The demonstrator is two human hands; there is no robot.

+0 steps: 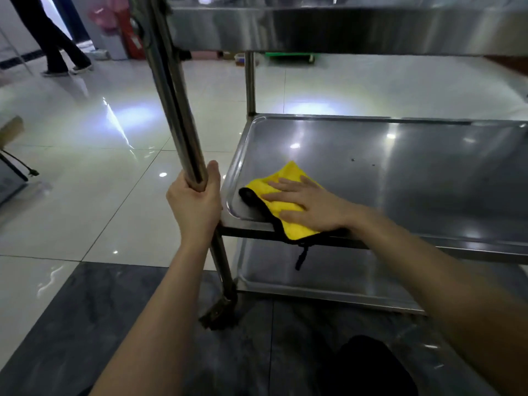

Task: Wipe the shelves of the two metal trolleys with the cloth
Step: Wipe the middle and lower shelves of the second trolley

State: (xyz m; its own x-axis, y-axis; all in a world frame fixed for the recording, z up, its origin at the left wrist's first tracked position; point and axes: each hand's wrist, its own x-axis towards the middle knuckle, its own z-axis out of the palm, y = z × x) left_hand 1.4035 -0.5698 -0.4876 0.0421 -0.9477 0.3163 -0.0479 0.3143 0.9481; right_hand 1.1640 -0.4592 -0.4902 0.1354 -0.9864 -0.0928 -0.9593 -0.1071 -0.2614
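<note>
On the middle shelf (414, 172) of the metal trolley (343, 32), near its front left corner, lies the yellow cloth (283, 192) with a black border, and the right hand (307, 202) rests flat on it, fingers spread and palm down, pressing rather than gripping. One edge of the cloth hangs over the shelf's front rim, with a black loop dangling below it, and one black corner is curled up to the left of the fingers. The left hand (197, 201) is closed around the trolley's front left upright (177, 115), thumb pointing up along the tube. That upright looks doubled (whether it is two tubes side by side or one tube and its blur cannot be told). The top shelf is cut off by the upper edge of the view, so only its front wall shows. The bottom shelf (314, 278) is partly hidden behind the right forearm and runs out of view to the right. A caster (220, 310) at the foot of the upright is dark and hard to make out. Only one trolley can be seen clearly. At the upper left, the legs of another person (60, 44) stand on the glossy tiled floor (85, 167), the body cut off above. Objects along the far wall are too blurred to identify.
</note>
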